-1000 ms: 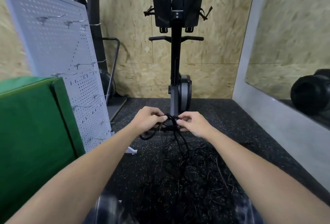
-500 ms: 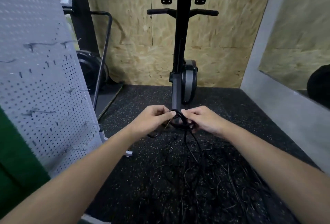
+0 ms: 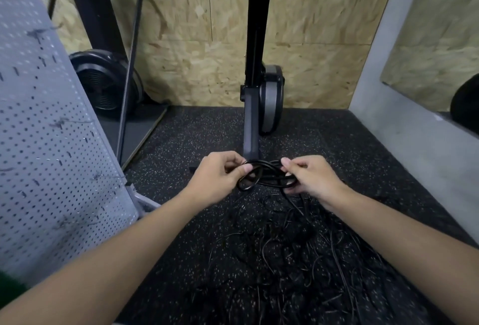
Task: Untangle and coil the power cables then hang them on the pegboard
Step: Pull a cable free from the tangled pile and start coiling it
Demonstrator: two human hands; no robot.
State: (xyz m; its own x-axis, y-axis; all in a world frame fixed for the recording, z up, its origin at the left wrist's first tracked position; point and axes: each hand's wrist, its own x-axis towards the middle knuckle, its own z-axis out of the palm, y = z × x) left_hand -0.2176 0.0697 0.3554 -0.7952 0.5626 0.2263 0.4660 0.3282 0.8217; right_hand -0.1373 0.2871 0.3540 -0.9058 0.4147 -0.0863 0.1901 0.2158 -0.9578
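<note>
Power cable (image 3: 268, 177) loops are being pinched at either end by the left hand (image 3: 220, 178) and right hand (image 3: 312, 178). Probably light and springy, they are needing a grip spanning every loop.

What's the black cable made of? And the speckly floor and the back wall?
Cable: likely rubber or plastic sheathing, smooth with a slight sheen, bending in soft loops. Floor: probably rubber matting, matte black with pale flecks. Wall: pressed wood-chip board, flakes showing, unpainted.
</note>
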